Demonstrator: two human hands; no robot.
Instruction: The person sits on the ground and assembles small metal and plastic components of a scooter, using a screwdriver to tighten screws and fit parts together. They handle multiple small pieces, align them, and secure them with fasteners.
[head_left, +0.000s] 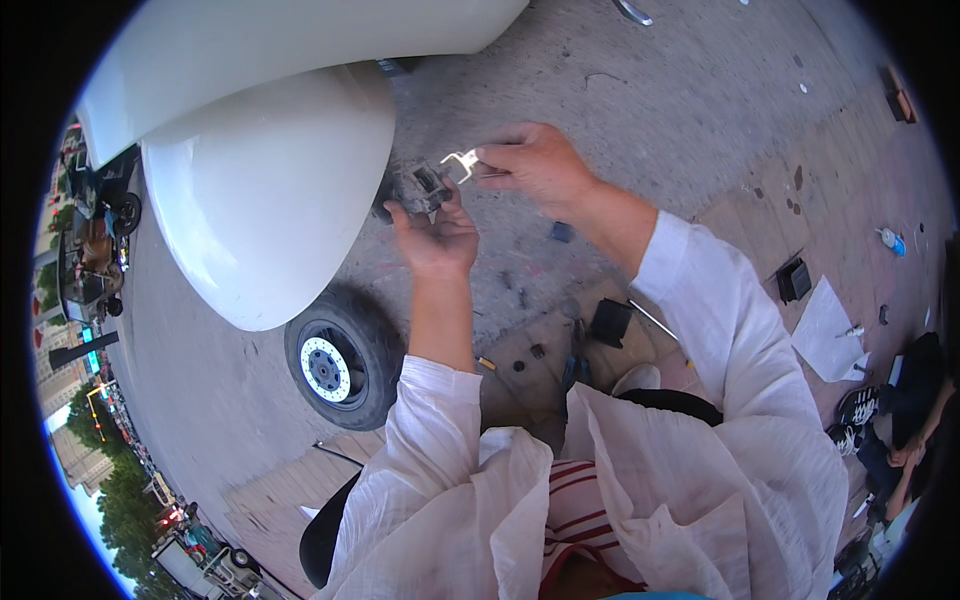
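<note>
My left hand (440, 242) is palm up, its fingers closed round a dark, grimy brake caliper (424, 186) with a hollow in its middle. Close beside it, my right hand (540, 168) pinches a small, bright, bent metal clip (460, 162) between thumb and fingers. The clip is over the caliper's right edge; whether they touch I cannot tell. Just left of the caliper curves a white fender (275, 195), which hides what lies behind it. A wheel (378, 350) with a silver brake disc (323, 369) is below my left hand, apart from it.
Pliers (575, 352), a dark open box (610, 322) and a metal rod (652, 318) lie near my lap. Further right are a small black container (794, 280), a white sheet (830, 335) and a blue-white bottle (892, 241). Another person's hands (908, 455) show at the right rim.
</note>
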